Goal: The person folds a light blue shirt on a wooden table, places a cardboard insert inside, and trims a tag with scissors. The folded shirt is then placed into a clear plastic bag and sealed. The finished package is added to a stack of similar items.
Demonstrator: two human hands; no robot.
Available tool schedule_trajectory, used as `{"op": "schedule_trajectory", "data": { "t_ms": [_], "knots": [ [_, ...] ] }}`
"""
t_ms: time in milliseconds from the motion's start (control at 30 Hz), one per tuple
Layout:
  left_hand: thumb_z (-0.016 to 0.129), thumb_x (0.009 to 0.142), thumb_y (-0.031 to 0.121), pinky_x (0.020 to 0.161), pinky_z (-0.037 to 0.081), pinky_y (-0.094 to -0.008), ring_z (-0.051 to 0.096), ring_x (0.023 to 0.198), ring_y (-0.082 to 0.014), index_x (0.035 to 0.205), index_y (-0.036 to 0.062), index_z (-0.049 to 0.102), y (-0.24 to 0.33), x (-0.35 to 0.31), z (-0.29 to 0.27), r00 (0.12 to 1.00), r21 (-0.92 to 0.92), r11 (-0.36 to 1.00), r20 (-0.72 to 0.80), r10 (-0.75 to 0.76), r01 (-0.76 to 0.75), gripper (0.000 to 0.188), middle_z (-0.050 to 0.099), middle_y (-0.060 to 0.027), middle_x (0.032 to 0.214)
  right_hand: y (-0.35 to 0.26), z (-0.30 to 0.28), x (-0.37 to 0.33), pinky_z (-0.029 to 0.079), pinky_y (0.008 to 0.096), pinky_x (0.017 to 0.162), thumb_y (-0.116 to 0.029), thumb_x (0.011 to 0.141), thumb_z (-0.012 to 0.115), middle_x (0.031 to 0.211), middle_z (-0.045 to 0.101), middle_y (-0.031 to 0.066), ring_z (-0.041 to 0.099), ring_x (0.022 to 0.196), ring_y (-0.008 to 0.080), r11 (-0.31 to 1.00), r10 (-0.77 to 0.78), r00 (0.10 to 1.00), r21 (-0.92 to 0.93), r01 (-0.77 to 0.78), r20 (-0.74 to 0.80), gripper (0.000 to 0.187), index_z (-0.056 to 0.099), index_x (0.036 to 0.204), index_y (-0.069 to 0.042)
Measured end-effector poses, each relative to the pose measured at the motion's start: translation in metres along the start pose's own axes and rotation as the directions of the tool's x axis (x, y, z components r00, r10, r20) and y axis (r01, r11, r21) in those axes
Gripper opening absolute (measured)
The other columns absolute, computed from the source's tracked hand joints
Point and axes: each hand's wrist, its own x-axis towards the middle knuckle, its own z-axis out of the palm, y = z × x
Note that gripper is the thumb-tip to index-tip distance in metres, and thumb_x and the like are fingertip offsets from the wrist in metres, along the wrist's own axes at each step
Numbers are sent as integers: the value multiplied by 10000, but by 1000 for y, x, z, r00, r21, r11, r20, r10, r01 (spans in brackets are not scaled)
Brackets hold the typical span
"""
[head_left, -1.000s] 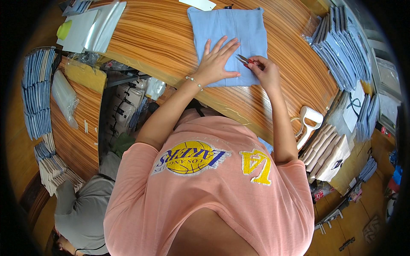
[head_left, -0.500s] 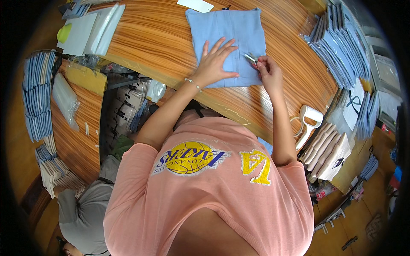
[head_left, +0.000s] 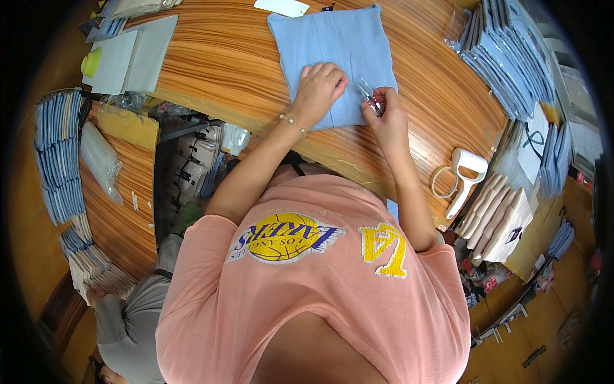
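Note:
A folded light-blue garment (head_left: 339, 38) lies flat on the wood-grain table in front of me, with a small dark tag at its far edge. My left hand (head_left: 318, 93) rests on its near left part, fingers curled in and closed; anything between them is too small to make out. Beside it, over the garment's near right part, my right hand (head_left: 388, 115) grips a small shiny metal tool that looks like thread snips (head_left: 369, 96). The tips of this tool point away from me and to the left. Its grip end is mostly hidden by my fingers.
Stacked bagged blue garments (head_left: 505, 61) stand at the right, with folded beige garments (head_left: 495, 211) nearer. A white looped-handle tool (head_left: 469, 169) lies beside a tan ring (head_left: 443, 182). Left are white sheets (head_left: 121, 61), stacked garments (head_left: 59, 153) and a person in grey (head_left: 131, 326).
My left hand has gone from spread flat to curled closed. My right hand has moved slightly left and nearer to me, turning the tool. The garment appears slightly shifted up and left in view.

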Motion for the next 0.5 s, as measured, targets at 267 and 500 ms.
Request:
{"op": "schedule_trajectory", "data": {
  "t_ms": [267,500],
  "knots": [
    [555,862,109,818,359,-338,561,880,-236,874,48,573,-4,-2,-2,997,-195,978,21,-74,77,64,600,-60,890,-9,12,2,484,411,546,-106,732,657,669,612,185,618,609,350,970,-95,995,-222,102,41,212,507,849,-11],
    [540,872,91,814,365,-344,562,872,-245,869,42,576,-6,-3,-3,996,-225,970,31,-84,89,61,607,-63,890,-11,21,8,480,418,513,-111,728,634,594,585,187,613,566,347,936,-153,985,-307,170,81,186,499,803,-8]
  ]
}}
